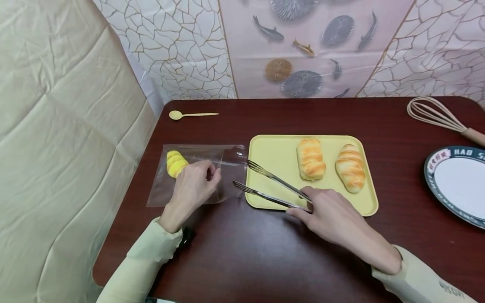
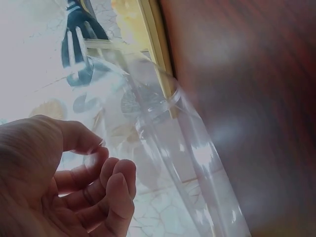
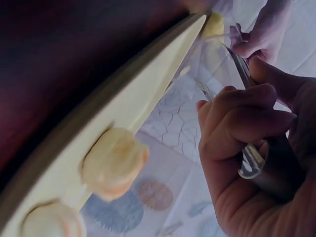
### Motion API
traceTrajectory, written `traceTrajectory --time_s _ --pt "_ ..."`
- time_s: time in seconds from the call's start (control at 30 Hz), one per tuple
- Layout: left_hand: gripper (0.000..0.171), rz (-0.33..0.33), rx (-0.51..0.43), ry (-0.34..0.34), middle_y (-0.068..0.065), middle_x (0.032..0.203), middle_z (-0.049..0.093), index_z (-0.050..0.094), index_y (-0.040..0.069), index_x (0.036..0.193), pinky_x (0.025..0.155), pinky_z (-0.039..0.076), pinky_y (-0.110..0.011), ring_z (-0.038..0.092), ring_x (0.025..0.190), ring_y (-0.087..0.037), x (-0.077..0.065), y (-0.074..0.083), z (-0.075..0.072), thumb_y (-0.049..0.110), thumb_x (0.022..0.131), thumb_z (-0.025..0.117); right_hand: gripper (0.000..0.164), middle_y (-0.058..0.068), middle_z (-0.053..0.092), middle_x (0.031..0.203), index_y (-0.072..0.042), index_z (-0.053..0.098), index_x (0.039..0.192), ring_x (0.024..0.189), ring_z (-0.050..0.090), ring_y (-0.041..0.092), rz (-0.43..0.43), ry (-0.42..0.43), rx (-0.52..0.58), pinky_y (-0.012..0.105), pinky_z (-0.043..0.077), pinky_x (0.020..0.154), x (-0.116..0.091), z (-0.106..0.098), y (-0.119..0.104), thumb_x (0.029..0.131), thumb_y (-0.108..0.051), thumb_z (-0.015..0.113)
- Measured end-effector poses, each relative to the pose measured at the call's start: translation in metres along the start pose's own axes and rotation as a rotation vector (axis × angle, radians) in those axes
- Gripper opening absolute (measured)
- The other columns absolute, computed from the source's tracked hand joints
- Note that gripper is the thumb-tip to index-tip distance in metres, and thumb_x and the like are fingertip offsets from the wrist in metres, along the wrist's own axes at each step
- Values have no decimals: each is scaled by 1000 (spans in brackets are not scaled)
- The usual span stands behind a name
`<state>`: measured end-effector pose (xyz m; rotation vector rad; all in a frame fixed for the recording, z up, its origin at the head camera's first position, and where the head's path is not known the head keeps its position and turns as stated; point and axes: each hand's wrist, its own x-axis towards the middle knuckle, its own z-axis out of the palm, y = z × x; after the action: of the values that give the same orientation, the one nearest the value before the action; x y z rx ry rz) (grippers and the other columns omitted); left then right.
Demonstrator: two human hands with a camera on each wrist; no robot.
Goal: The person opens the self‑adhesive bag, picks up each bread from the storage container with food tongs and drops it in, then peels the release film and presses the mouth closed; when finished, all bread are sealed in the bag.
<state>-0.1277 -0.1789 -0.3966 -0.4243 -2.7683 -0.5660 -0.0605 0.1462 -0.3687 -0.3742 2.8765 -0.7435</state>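
My left hand (image 1: pixel 196 182) is over a clear plastic bag (image 1: pixel 232 176), and its thumb and forefinger pinch the film; the left wrist view shows the lifted film (image 2: pixel 163 143) beside the fingertips. A yellow bread roll (image 1: pixel 176 163) lies in the bag's left part, partly covered by that hand. My right hand (image 1: pixel 335 214) grips metal tongs (image 1: pixel 278 181), whose arms are spread apart with nothing between them. The tong tips point left, at the bag's right end. Under them is a yellow tray (image 1: pixel 270 147) bearing a ridged bread loaf (image 1: pixel 310 160) and an oval bread roll (image 1: pixel 350 168).
A small yellow spoon (image 1: pixel 193 114) lies at the back left of the dark wooden table (image 1: pixel 242 261). At the right are a whisk (image 1: pixel 441 115) and a dark-rimmed white plate (image 1: pixel 462 181). Pale padded fabric (image 1: pixel 64 147) borders the left edge, and a patterned cloth (image 1: pixel 303 50) hangs behind.
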Motion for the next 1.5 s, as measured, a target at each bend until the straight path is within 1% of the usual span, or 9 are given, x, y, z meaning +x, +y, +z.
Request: traceTrajectory --time_s 0.13,0.3,0.43,0.57,0.73,0.83,1.03,1.27,1.5 --pt "26 5 -6 -15 -5 62 57 63 8 73 52 42 -31 51 55 -19 -1 1 0 13 95 74 35 -10 48 63 -26 60 86 58 44 6 45 55 -7 26 34 55 -21 -3 9 93 -52 83" --pt "27 -3 -4 -29 -3 59 55 61 9 71 49 41 -29 48 52 -17 -2 3 -1 13 95 73 32 -14 47 62 -28 60 86 58 40 1 76 116 0 24 33 57 -43 -5 21 93 -48 84" --pt "29 -5 1 -47 -2 57 53 60 10 70 48 39 -28 47 50 -16 -1 4 -2 15 96 72 33 -14 42 62 -29 59 84 58 36 0 85 204 4 25 30 58 -59 -5 32 91 -45 88" --pt "28 -3 1 -63 -1 57 54 62 11 72 47 39 -29 47 50 -15 -1 6 -2 16 98 71 31 -13 39 65 -28 62 87 61 35 -1 107 273 -1 25 29 60 -75 -4 44 88 -40 90" --pt "31 11 1 -67 0 56 52 62 12 68 47 38 -29 46 50 -15 -1 8 -1 16 97 72 35 -10 41 66 -24 59 84 63 37 1 181 294 0 26 31 61 -92 -6 58 88 -39 90" --pt "34 14 0 -65 1 55 51 61 13 65 47 37 -28 45 50 -15 -3 8 -1 16 97 72 38 -8 42 65 -21 58 83 63 38 4 229 296 -6 27 31 62 -96 -6 64 91 -42 88" --pt "30 21 17 -30 0 57 55 64 13 67 47 41 -31 50 51 -16 -2 8 0 15 95 72 45 -6 42 65 -18 53 79 62 38 6 298 291 -11 26 29 61 -101 -6 75 95 -47 83" --pt "20 27 29 -6 -1 61 61 68 11 74 48 46 -35 55 54 -18 -3 8 1 14 94 71 38 -3 48 67 -16 64 96 68 48 20 346 252 -21 30 34 61 -99 -9 81 98 -52 78" --pt "19 19 27 -8 -2 60 60 68 10 77 48 44 -34 53 53 -18 -2 8 1 15 95 71 38 -3 48 67 -17 63 93 69 48 20 354 259 -23 30 33 61 -96 -8 83 98 -52 77"
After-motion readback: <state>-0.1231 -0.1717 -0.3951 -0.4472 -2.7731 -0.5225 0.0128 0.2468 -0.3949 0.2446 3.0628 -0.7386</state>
